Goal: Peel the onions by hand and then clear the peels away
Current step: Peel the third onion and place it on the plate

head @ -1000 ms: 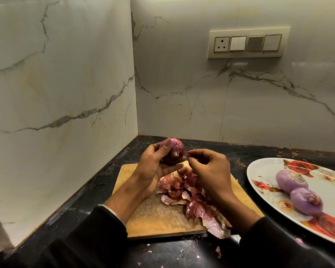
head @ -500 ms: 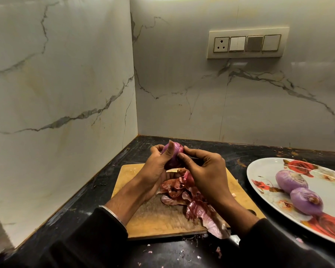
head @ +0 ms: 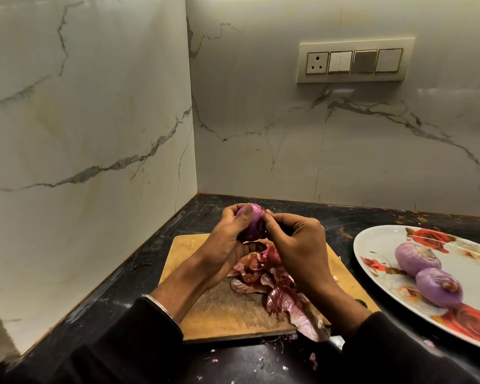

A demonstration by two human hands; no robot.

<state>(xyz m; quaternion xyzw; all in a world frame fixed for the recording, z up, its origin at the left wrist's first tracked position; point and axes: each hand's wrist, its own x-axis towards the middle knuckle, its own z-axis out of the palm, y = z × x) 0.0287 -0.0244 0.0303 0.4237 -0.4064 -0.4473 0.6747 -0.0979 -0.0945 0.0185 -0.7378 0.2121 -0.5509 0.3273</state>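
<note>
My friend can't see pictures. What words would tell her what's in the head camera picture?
Two hands peel a purple onion above a wooden cutting board: the left hand holds it, the right hand pinches at its top. Reddish peels lie piled on the board, and two peeled onions sit on a flowered plate to the right.

Both arms wear dark, near-black long sleeves, pushed back from the wrists. Left sleeve [head: 139,336]: loose, plain fabric. A thin silver-coloured bangle [head: 164,307] sits at its cuff, well behind the fingers. Right sleeve [head: 394,347]: same dark fabric, no markings visible.
</note>
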